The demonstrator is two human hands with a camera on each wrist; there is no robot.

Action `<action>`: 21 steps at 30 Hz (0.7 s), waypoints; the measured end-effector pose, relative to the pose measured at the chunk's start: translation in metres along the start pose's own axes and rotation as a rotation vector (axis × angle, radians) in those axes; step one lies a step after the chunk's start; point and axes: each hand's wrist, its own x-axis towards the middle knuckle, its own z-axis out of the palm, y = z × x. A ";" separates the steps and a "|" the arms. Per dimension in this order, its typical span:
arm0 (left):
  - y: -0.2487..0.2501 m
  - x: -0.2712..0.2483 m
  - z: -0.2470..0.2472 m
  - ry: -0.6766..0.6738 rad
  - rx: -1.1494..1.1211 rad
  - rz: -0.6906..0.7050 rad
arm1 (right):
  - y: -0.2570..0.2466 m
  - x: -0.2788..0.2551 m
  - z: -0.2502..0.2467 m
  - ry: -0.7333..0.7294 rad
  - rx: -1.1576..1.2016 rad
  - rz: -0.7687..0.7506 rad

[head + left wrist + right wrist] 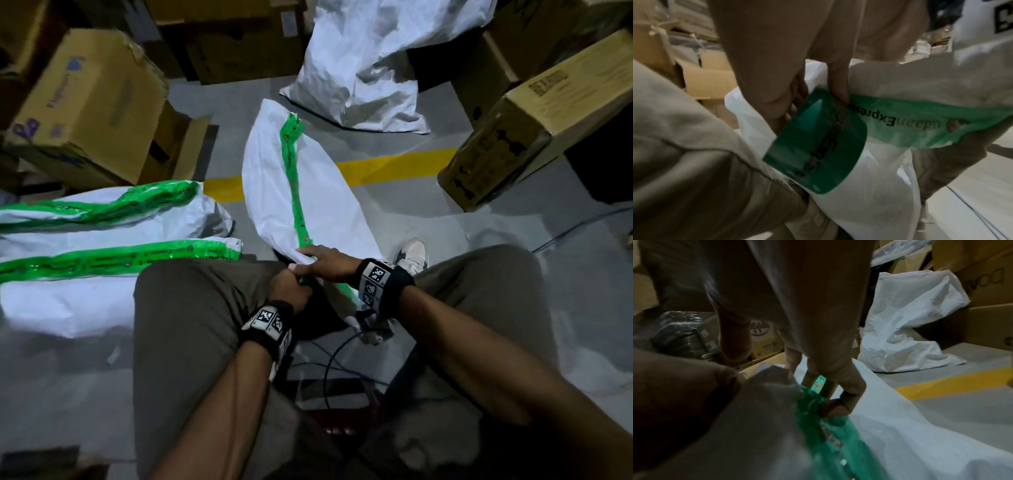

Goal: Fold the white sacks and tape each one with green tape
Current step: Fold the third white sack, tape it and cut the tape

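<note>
The folded white sack (pixel 270 192) lies across the person's lap, extending onto the floor (pixel 428 222), with green tape (pixel 294 192) running along it. The left hand (pixel 286 286) grips the tape roll (pixel 813 142) at the sack's near end. The right hand (pixel 329 262) pinches sack and tape there. Two taped sacks (pixel 102 219) lie left.

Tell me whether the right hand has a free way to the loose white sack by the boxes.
Probably not yet: the right hand holds the taped sack, which lies between it and the loose white sack. Only bare floor lies beyond.
</note>
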 end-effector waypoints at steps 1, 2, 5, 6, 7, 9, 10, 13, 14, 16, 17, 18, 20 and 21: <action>0.000 0.000 0.000 -0.009 -0.032 -0.012 | 0.003 0.000 0.000 0.003 0.018 -0.003; -0.002 0.001 0.001 -0.028 -0.055 -0.036 | 0.009 0.003 -0.001 0.003 0.112 -0.001; -0.005 0.004 0.004 -0.078 -0.170 -0.114 | 0.019 0.007 -0.003 0.094 0.467 0.145; -0.006 0.006 0.007 -0.085 -0.217 -0.143 | 0.023 0.008 -0.003 0.100 0.436 0.195; -0.006 0.007 0.010 -0.079 -0.250 -0.160 | 0.025 0.007 0.000 0.060 0.399 0.231; -0.007 0.009 0.014 -0.045 -0.325 -0.190 | 0.032 0.008 0.011 -0.018 0.296 0.227; -0.008 0.009 0.015 -0.042 -0.358 -0.201 | 0.031 0.005 0.017 -0.029 0.288 0.211; -0.010 0.011 0.012 -0.040 -0.395 -0.175 | 0.032 0.005 0.027 -0.020 0.448 0.225; -0.011 0.013 0.012 -0.031 -0.402 -0.168 | 0.032 0.006 0.024 -0.003 0.450 0.225; -0.014 0.017 0.012 -0.032 -0.362 -0.165 | 0.042 0.024 0.021 0.015 0.379 0.231; -0.012 0.015 0.013 -0.045 -0.334 -0.150 | 0.042 0.030 0.016 0.034 0.289 0.270; -0.011 0.015 0.014 -0.054 -0.314 -0.132 | 0.034 0.030 0.008 0.046 0.137 0.285; -0.009 0.013 0.015 -0.048 -0.308 -0.111 | 0.019 0.035 -0.012 0.099 -0.181 0.318; -0.009 0.013 0.016 -0.055 -0.296 -0.104 | 0.013 0.037 -0.024 0.106 -0.236 0.279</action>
